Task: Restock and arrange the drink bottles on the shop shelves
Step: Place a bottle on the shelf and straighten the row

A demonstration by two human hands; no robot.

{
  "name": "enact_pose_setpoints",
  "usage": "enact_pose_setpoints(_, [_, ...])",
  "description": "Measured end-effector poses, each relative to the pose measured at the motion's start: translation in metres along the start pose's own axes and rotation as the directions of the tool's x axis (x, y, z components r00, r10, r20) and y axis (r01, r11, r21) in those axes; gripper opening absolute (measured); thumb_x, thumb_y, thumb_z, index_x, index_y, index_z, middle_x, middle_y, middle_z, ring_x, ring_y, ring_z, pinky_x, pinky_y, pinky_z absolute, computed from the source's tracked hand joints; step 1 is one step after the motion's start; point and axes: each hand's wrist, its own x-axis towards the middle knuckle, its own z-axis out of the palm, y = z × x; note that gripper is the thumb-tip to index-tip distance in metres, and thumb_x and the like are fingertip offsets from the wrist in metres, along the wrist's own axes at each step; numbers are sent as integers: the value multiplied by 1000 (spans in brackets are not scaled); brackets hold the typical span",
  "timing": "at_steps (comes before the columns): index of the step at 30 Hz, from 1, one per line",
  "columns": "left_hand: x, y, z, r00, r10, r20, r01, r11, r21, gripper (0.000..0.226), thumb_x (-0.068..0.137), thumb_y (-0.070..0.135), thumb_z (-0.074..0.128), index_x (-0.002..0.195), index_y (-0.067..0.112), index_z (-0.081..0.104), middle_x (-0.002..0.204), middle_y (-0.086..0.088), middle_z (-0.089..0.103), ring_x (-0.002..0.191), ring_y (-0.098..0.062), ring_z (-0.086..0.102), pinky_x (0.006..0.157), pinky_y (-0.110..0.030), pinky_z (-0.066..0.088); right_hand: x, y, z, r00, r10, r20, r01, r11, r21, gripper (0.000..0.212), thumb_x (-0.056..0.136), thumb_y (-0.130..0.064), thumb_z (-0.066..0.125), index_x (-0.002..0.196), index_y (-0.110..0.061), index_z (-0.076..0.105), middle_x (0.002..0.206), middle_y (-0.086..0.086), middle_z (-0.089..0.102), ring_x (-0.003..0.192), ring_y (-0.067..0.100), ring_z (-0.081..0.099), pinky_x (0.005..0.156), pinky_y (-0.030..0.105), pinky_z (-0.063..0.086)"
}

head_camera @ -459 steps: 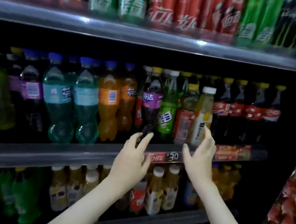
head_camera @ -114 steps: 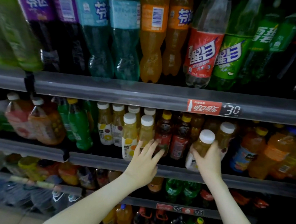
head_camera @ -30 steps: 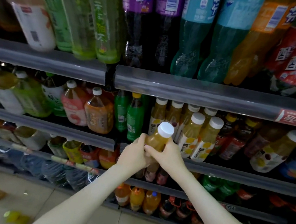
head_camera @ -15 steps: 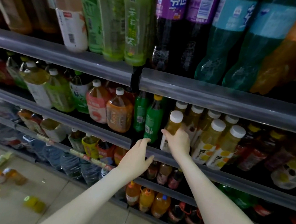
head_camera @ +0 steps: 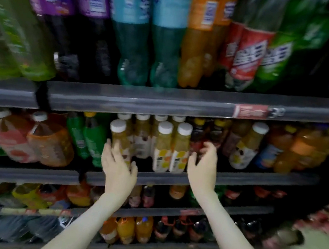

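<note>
The clear plastic juice bottle with a white screw cap and pale yellow drink (head_camera: 117, 133), held in both hands a second ago and being set down by the right hand half a second ago, now stands upright and free on the middle grey metal shelf (head_camera: 267, 178). It sits at the left end of the row of matching white-capped juice bottles (head_camera: 172, 146), just right of the slim green plastic bottles (head_camera: 95, 136). That one restock looks done. It stands a little apart from the front pair, so squaring it up seems to be what remains here.

The right hand (head_camera: 203, 169) has let go and moved right. It now hangs in front of the dark bottles with yellow caps (head_camera: 197, 135), its fingers (head_camera: 208, 149) loosely curved and apart, holding nothing.

The left hand (head_camera: 118, 170) has come up from below the shelf edge. It is spread, palm toward the shelf, and its fingertips (head_camera: 116, 149) overlap the lower label of the placed bottle. The blur hides whether they press it or hover just short, but nothing is gripped.

Farther right, another white-capped juice bottle (head_camera: 246, 149) leans among the orange drinks, seemingly out of place.
</note>
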Motion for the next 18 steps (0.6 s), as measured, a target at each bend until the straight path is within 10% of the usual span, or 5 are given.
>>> enact_pose_setpoints(5, [-7, 64, 55, 917, 386, 105, -384, 923, -39, 66, 83, 16, 68, 138, 10, 32, 144, -29, 28, 134, -42, 25, 106, -55, 29, 46, 60, -49, 966, 154, -209, -186, 972, -141, 67, 93, -18, 59, 146, -10, 19, 146, 16, 31, 133, 31, 29, 97, 40, 40])
enact_pose_setpoints(12, [0, 91, 98, 880, 345, 326, -394, 914, 94, 79, 79, 18, 71, 143, 13, 27, 153, -27, 8, 138, -51, 19, 109, -60, 21, 122, 109, -74, 926, 375, -48, -378, 915, -141, 87, 83, -33, 71, 147, -10, 17, 142, 18, 34, 130, 40, 35, 100, 51, 40])
enact_pose_setpoints(18, [-1, 81, 97, 858, 382, 344, -445, 887, 124, 81, 84, 22, 66, 150, 17, 18, 156, -15, -15, 144, -41, 5, 113, -52, 13, 139, 137, -76, 931, 366, -16, -364, 921, -137, 57, 85, -24, 67, 129, -9, 34, 130, 21, 46, 109, 44, 53, 84, 52, 50])
